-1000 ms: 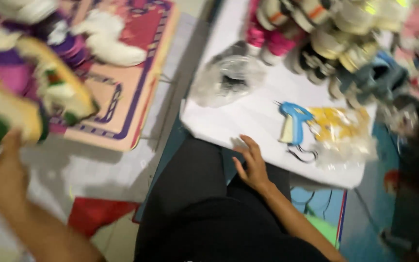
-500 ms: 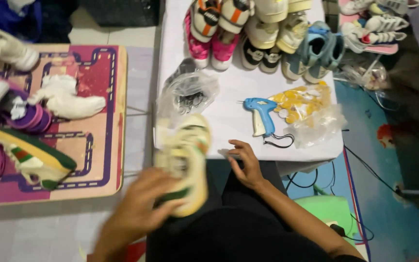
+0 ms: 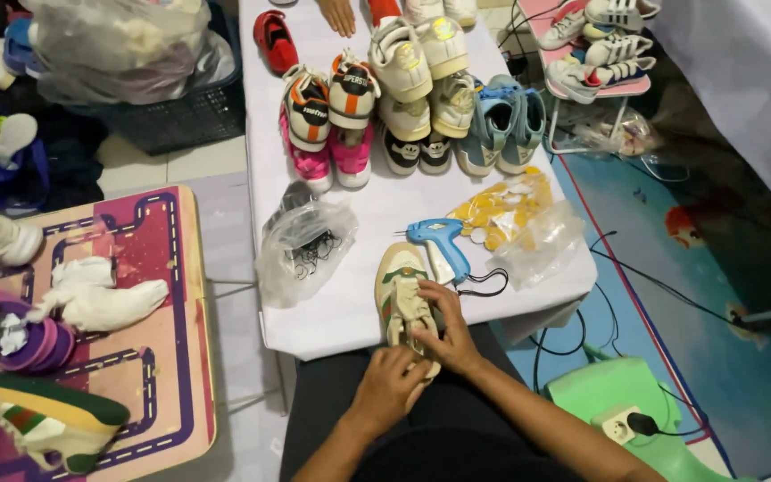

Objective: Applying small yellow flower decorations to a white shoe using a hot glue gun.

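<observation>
Hands: both hands grip a small cream sneaker [image 3: 406, 308] at the near edge of the bench [image 3: 359, 317].
Left hand [image 3: 390, 388]: fingers curled around the heel end of the shoe, closed on it from below.
Right hand [image 3: 448, 330]: fingers pressed over the shoe's upper near the laces, thumb side toward the toe.
Sneaker: pale cream, smooth upper with a green and brown stripe; toe points away from the person, sole resting on the white cloth at the bench edge.
Tagging gun [image 3: 439, 245]: blue plastic, pistol-shaped, lying just beyond the shoe with a thin black cord looping beside it.
Left bag [image 3: 305, 245]: clear crinkled plastic bag left of the shoe, holding a tangle of thin black loops.
Right bag [image 3: 524, 223]: clear plastic bag right of the gun, part filled with round yellow tags.
Shoe rows [image 3: 403, 103]: children's pairs stand farther back, pink, orange-and-white, cream, and dusty blue, mostly toes toward the person.
Side table [image 3: 149, 330]: low board to the left with a pink and purple road pattern, carrying white and striped shoes.
Far edge: another person's hand [image 3: 339, 13] rests at the far end of the bench.
</observation>
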